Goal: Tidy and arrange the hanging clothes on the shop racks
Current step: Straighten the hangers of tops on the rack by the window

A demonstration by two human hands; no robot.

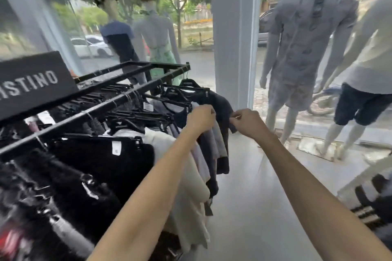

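From my remote seat I see both bare arms reaching out to the end of the rack (135, 93), a frame of black square metal tube. The left grip (200, 118) is closed, fingers curled into the cloth at the upper front of the dark shirt (222, 104), the outermost garment on the rail. The right grip (246, 121) is closed too, thumb and fingertips pinching the hem of that shirt's short sleeve and holding it out to the side. The shirt looks like soft matte navy or black knit, and it hangs from a black plastic hanger (187, 85) with a wire hook.

Just behind it hang thin grey and pale lilac pieces, then a cream garment (186, 175) of smooth, limp fabric that falls in long folds. Further along the rail are black garments (101, 161), one with a small white neck label (116, 147); its print is too small for me to read. More black hangers (135, 116) crowd the middle rail, their shoulders overlapping.

A black sign board (31, 84) sits on top of the rack at the left. Its pale block letters read "ISTINO", with the start of the word cut off by the edge of the view.

Past a white pillar (233, 27), pale glossy mannequins face the glass shopfront: one in a grey printed shirt and matching shorts (307, 38), and another in a blue and black tee (118, 38). The floor (254, 197) is pale and smooth.
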